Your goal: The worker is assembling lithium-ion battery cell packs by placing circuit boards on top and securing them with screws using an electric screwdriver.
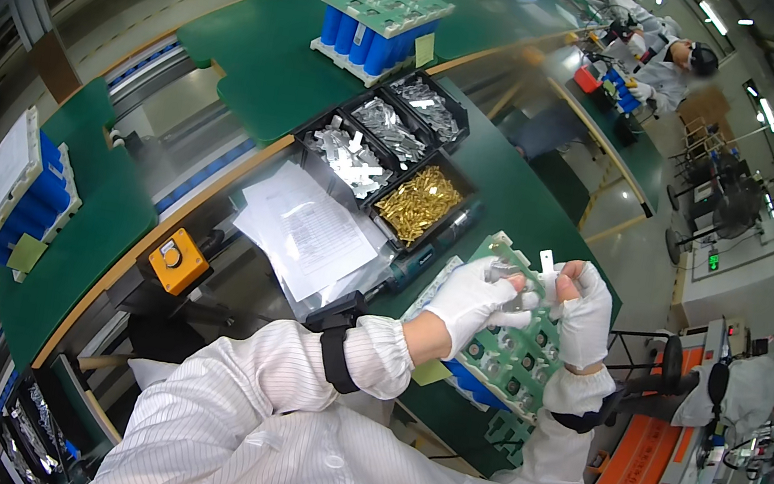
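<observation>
In front of me stands a battery pack with a green perforated top plate (518, 361) and blue cells (474, 385) below it. My left hand (464, 305), in a white glove with bare fingertips, is over the plate's left part. Its fingers are closed around shiny pieces that look like metal strips, partly hidden. My right hand (586, 316), gloved the same way, is above the plate's far right edge. Thumb and forefinger pinch a flat silvery metal strip (547, 263), which stands up from the fingers.
Black bins hold metal strips (350, 157) and brass screws (420, 205). Papers (310, 230) and a power screwdriver (420, 259) lie left of the pack. Other packs stand on the green table, one far (381, 23), one left (25, 195). Another person (672, 69) works at the far right.
</observation>
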Available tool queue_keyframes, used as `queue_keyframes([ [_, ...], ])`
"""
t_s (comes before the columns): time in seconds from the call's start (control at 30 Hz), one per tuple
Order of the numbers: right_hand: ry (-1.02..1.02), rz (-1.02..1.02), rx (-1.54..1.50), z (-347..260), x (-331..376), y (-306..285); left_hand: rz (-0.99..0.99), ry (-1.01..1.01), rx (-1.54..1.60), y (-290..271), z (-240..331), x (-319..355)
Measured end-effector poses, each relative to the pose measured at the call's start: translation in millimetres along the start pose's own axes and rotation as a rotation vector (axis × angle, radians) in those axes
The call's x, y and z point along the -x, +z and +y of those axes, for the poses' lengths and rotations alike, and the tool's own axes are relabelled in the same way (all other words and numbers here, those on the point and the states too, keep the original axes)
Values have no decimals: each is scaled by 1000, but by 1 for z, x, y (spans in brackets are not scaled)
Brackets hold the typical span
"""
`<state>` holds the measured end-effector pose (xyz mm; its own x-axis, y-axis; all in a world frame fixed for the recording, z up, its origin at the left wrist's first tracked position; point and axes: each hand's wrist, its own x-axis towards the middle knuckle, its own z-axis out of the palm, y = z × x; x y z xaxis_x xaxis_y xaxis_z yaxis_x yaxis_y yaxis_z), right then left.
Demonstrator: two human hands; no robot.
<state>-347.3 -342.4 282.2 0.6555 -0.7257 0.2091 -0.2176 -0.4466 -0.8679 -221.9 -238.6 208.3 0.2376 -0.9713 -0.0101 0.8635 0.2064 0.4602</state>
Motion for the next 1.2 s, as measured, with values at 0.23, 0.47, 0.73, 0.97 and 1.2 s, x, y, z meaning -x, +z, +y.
queue_keyframes([
  [0.23,17,161,584,66,-12,-5,74,28,87,-15,-9,-9],
  [0.47,-205,191,599,85,-11,6,47,68,49,-9,-5,-3],
  [0.73,-218,141,616,68,-6,6,27,-21,-94,-9,-6,-4],
  [0.97,-72,37,198,27,19,8,-54,-118,-300,-3,1,1],
  [1.2,-342,25,69,34,22,3,-175,-363,-216,-16,3,-5],
])
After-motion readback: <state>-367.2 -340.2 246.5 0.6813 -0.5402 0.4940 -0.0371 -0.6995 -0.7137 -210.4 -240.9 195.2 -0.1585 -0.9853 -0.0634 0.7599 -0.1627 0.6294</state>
